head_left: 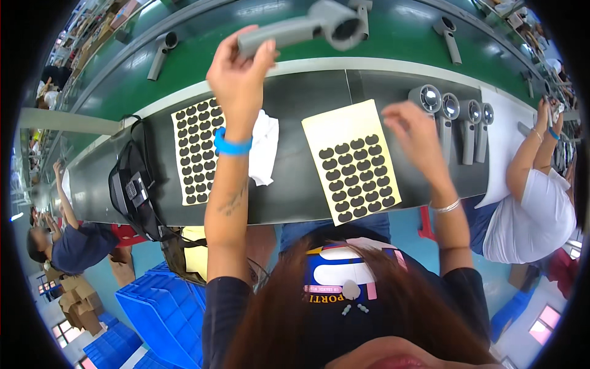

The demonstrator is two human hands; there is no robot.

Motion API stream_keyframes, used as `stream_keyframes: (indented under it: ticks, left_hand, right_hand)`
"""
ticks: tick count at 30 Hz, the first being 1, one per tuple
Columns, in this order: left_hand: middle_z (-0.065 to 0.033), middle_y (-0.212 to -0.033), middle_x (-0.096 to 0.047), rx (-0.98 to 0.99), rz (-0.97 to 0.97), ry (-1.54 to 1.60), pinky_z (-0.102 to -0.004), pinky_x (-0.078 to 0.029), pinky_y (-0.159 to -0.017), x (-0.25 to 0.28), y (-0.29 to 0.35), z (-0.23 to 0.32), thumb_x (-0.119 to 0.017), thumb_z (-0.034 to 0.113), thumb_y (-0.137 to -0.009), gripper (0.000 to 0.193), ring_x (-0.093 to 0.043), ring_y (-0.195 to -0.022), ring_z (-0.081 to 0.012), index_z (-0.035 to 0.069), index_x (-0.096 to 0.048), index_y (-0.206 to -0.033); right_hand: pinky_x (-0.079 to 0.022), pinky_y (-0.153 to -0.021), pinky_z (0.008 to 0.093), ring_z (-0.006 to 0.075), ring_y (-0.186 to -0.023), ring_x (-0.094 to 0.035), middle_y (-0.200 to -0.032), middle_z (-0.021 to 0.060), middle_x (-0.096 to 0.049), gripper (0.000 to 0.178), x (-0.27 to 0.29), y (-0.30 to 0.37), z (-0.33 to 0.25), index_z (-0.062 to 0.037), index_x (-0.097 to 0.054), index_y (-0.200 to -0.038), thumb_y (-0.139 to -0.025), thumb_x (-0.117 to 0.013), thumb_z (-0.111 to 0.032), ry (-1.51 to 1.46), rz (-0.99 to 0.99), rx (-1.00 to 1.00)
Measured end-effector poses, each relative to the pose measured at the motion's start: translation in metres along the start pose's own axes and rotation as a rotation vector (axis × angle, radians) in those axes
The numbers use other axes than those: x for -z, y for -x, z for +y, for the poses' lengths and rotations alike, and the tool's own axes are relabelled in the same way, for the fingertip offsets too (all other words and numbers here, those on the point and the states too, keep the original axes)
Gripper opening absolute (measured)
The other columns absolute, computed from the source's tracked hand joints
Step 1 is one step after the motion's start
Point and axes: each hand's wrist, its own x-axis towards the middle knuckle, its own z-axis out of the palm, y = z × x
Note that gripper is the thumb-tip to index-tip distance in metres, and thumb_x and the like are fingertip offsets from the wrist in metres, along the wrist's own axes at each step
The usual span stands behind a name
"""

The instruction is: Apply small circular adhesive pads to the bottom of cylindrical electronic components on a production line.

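Note:
My left hand is closed around the handle of a grey handheld fan, raised over the green belt with its round head pointing right. My right hand hovers between a pale yellow sticker sheet and several upright-lying grey fans. Its fingers are loosely bent and apart, with nothing seen in them. Rows of dark rounded stickers cover the lower part of that sheet. A second sheet of dark stickers lies to the left, partly hidden by my left forearm. Beside it is a white cloth.
Across the dark worktable runs the green conveyor belt, carrying spaced grey fans. A black bag sits on the table's left. Blue crates stand on the floor. Co-workers sit on both sides.

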Motion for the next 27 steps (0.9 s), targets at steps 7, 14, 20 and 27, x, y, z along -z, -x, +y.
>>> stream_keyframes:
  ticks: [7, 14, 20, 27]
  left_hand:
    - [-0.0104, -0.096, -0.063, -0.284, -0.332, -0.434, -0.0277, -0.051, -0.069, 0.002, 0.100, 0.031, -0.070, -0.002, -0.074, 0.046, -0.061, -0.080, -0.0163, 0.002, -0.058, -0.118]
    - [-0.0071, -0.081, -0.058, -0.351, -0.404, -0.498, -0.0259, -0.046, -0.057, -0.019, 0.117, 0.018, -0.071, -0.002, -0.070, 0.053, -0.053, -0.063, -0.0149, 0.004, -0.058, -0.121]
    - [-0.0079, -0.083, -0.060, -0.350, -0.440, -0.566, -0.0266, -0.047, -0.056, -0.024, 0.111, 0.013, -0.071, -0.002, -0.070, 0.056, -0.055, -0.064, -0.0155, 0.005, -0.057, -0.123]
    - [-0.0096, -0.086, -0.058, -0.475, -0.472, -0.610, -0.0314, -0.049, -0.057, -0.024, 0.103, 0.014, -0.070, -0.003, -0.070, 0.060, -0.058, -0.067, -0.0218, 0.005, -0.054, -0.127]
  right_hand:
    - [-0.046, -0.063, 0.0316, 0.0210, -0.067, -0.058, -0.081, 0.0101, -0.055, 0.011, -0.052, 0.053, 0.006, -0.0007, -0.058, -0.091, -0.081, -0.061, 0.002, 0.014, 0.155, -0.223]
    - [-0.046, -0.064, 0.0331, 0.0234, -0.068, -0.058, -0.082, 0.0117, -0.055, 0.011, -0.055, 0.053, 0.001, -0.0003, -0.055, -0.088, -0.079, -0.061, 0.003, 0.000, 0.137, -0.239]
    - [-0.045, -0.066, 0.0342, 0.0256, -0.072, -0.058, -0.085, 0.0122, -0.053, 0.007, -0.057, 0.051, 0.001, 0.0007, -0.053, -0.087, -0.082, -0.057, 0.004, 0.042, 0.097, -0.251]
    - [-0.045, -0.069, 0.0322, 0.0232, -0.076, -0.055, -0.087, 0.0116, -0.050, 0.008, -0.051, 0.055, 0.000, -0.0002, -0.049, -0.092, -0.086, -0.053, 0.004, -0.045, 0.128, -0.272]
